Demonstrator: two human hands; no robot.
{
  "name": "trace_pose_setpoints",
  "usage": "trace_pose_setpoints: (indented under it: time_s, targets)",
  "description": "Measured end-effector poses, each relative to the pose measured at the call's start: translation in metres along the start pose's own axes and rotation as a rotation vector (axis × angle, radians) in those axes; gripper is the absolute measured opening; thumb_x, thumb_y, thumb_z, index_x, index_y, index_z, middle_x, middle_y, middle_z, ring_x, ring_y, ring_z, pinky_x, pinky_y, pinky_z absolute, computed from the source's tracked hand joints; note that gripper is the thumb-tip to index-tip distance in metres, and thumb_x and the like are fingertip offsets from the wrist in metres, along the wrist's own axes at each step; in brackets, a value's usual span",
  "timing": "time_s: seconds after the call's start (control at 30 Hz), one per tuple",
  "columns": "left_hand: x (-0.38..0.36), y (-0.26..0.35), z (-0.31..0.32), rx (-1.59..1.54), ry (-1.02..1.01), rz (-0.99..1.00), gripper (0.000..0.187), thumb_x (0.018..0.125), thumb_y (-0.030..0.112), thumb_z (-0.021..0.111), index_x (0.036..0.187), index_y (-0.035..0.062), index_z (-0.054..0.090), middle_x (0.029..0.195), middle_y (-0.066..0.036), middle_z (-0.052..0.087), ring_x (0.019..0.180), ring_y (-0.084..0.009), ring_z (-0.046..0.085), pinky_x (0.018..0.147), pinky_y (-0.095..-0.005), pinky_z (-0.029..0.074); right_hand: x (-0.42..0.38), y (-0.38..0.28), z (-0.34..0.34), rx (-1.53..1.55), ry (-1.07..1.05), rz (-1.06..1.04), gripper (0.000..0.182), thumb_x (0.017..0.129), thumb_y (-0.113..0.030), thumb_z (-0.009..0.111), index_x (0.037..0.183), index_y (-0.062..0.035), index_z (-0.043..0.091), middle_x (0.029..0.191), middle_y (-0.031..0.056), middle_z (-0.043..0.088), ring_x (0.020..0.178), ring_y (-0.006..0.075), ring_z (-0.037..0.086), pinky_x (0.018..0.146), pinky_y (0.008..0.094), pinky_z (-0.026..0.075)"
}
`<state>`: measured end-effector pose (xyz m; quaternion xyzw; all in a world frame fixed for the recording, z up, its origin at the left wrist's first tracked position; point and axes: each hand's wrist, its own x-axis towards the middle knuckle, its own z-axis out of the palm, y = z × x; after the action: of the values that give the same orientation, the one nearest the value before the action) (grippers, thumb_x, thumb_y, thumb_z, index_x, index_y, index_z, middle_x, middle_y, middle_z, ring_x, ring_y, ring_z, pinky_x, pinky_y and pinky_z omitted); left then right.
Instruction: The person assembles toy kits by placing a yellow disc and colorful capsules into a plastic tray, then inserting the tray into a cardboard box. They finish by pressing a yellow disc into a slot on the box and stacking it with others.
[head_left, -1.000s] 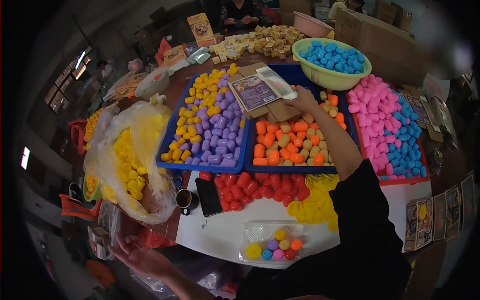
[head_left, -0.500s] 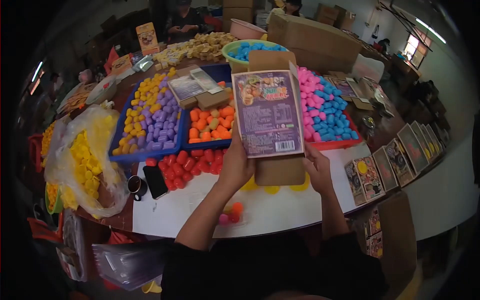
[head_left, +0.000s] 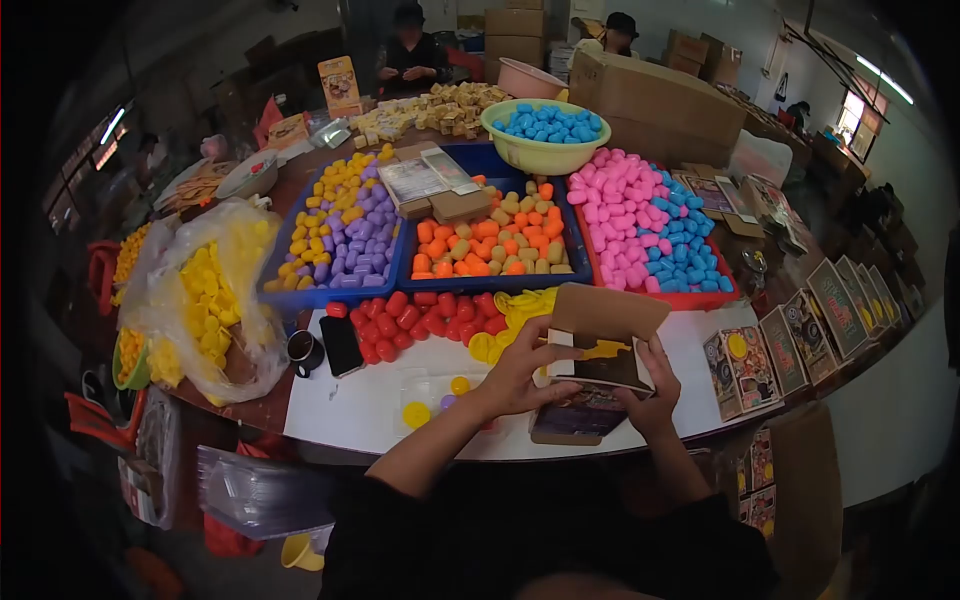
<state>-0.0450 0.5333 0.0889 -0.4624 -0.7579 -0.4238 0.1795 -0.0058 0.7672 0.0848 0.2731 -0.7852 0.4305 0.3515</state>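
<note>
An open cardboard box with a purple printed face is tipped toward me over the white table front, its brown flap raised and a yellow piece showing inside. My left hand grips the box's left side, fingers at the opening. On the opposite side my right hand holds the edge, thumb against the printed face. Just left of the box lies a clear plastic tray with yellow and purple pieces, partly covered by my left forearm. Yellow discs lie behind my left hand.
Blue bins and a red bin hold coloured capsules, with loose red capsules in front. A phone and dark cup sit left, near a bag of yellow parts. Printed boxes stand right. People sit beyond.
The box has come down and tilted from upright, so its opening now shows. My left hand has shifted to the opening's left side. The camera view has also moved.
</note>
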Motion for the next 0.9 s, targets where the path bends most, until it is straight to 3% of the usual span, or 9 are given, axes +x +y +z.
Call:
trace_pose_setpoints:
  time_s: [0.13, 0.2, 0.27, 0.33, 0.37, 0.53, 0.67, 0.8, 0.9]
  targets:
    - [-0.011, 0.009, 0.013, -0.092, 0.082, 0.015, 0.076, 0.067, 0.027, 0.08, 0.129, 0.0116, 0.04, 0.134, -0.02, 0.033, 0.123, -0.0351, 0.039, 0.099, -0.0397, 0.036, -0.018, 0.012, -0.016, 0.034, 0.002, -0.123, 0.053, 0.052, -0.026, 0.087, 0.089, -0.0021, 0.058, 0.112, 0.0195, 0.059, 0.102, 0.0317, 0.06, 0.096, 0.0499, 0.038]
    - [-0.013, 0.017, 0.028, -0.735, 0.443, -0.128, 0.068, 0.063, 0.028, 0.083, 0.119, 0.0107, 0.048, 0.13, -0.022, 0.035, 0.121, -0.0359, 0.04, 0.099, -0.0415, 0.036, -0.011, 0.003, -0.026, 0.032, -0.106, -0.119, 0.05, 0.054, -0.028, 0.086, 0.085, -0.0034, 0.056, 0.11, 0.0171, 0.06, 0.1, 0.0325, 0.06, 0.095, 0.051, 0.037]
    - [-0.014, 0.028, 0.02, -0.793, 0.422, -0.148, 0.065, 0.059, 0.03, 0.085, 0.112, 0.0102, 0.052, 0.127, -0.022, 0.036, 0.12, -0.0363, 0.04, 0.098, -0.0427, 0.036, 0.013, -0.032, -0.043, -0.116, -0.367, -0.155, 0.042, 0.063, -0.029, 0.082, 0.084, -0.0057, 0.053, 0.112, 0.0157, 0.057, 0.105, 0.0356, 0.056, 0.094, 0.05, 0.039]
    - [-0.012, 0.033, 0.007, -0.264, 0.11, -0.121, 0.068, 0.06, 0.028, 0.084, 0.115, 0.01, 0.049, 0.127, -0.022, 0.036, 0.121, -0.0364, 0.039, 0.098, -0.0422, 0.035, 0.037, -0.048, -0.045, -0.144, -0.491, -0.095, 0.041, 0.065, -0.029, 0.08, 0.084, -0.005, 0.052, 0.114, 0.0167, 0.054, 0.111, 0.0369, 0.051, 0.095, 0.0488, 0.038]
    - [-0.011, 0.035, 0.007, -0.283, 0.095, -0.126, 0.068, 0.06, 0.028, 0.084, 0.115, 0.01, 0.049, 0.127, -0.022, 0.036, 0.121, -0.0364, 0.039, 0.098, -0.0422, 0.035, 0.045, -0.052, -0.044, -0.162, -0.61, -0.057, 0.04, 0.068, -0.029, 0.078, 0.083, -0.0042, 0.051, 0.117, 0.0177, 0.051, 0.117, 0.0383, 0.045, 0.097, 0.0476, 0.037]
    - [-0.022, 0.032, 0.025, -0.371, 0.233, -0.158, 0.067, 0.068, 0.024, 0.076, 0.123, 0.0077, 0.041, 0.126, -0.022, 0.037, 0.12, -0.0355, 0.038, 0.099, -0.0408, 0.033, 0.061, -0.06, -0.034, -0.272, -0.785, -0.018, 0.046, 0.075, -0.028, 0.07, 0.107, -0.0021, 0.05, 0.124, 0.021, 0.045, 0.115, 0.0395, 0.041, 0.097, 0.0447, 0.034]
    - [-0.024, 0.032, 0.041, -0.545, 0.423, -0.173, 0.079, 0.072, 0.031, 0.073, 0.13, 0.0025, 0.027, 0.129, -0.023, 0.033, 0.121, -0.0363, 0.037, 0.101, -0.0424, 0.03, 0.055, -0.069, -0.024, -0.455, -0.932, -0.057, 0.076, 0.075, -0.04, 0.067, 0.133, -0.0045, 0.033, 0.135, 0.0216, 0.033, 0.119, 0.0384, 0.036, 0.095, 0.0538, 0.031]
    - [-0.025, 0.024, 0.043, -0.293, 0.476, 0.008, 0.062, 0.071, 0.034, 0.076, 0.116, 0.0141, 0.04, 0.131, -0.025, 0.029, 0.119, -0.04, 0.038, 0.098, -0.0472, 0.034, 0.045, -0.069, -0.024, -0.396, -0.889, -0.08, 0.091, 0.07, -0.05, 0.067, 0.14, -0.0069, 0.026, 0.141, 0.02, 0.025, 0.126, 0.0357, 0.03, 0.093, 0.0633, 0.025]
    - [-0.028, 0.018, 0.035, -0.188, 0.349, 0.099, 0.05, 0.067, 0.029, 0.08, 0.101, 0.0155, 0.047, 0.134, -0.024, 0.027, 0.121, -0.0417, 0.037, 0.097, -0.0505, 0.035, 0.05, -0.062, -0.027, -0.341, -0.904, -0.088, 0.09, 0.069, -0.048, 0.069, 0.139, -0.0081, 0.028, 0.139, 0.0188, 0.029, 0.124, 0.0354, 0.032, 0.095, 0.0589, 0.026]
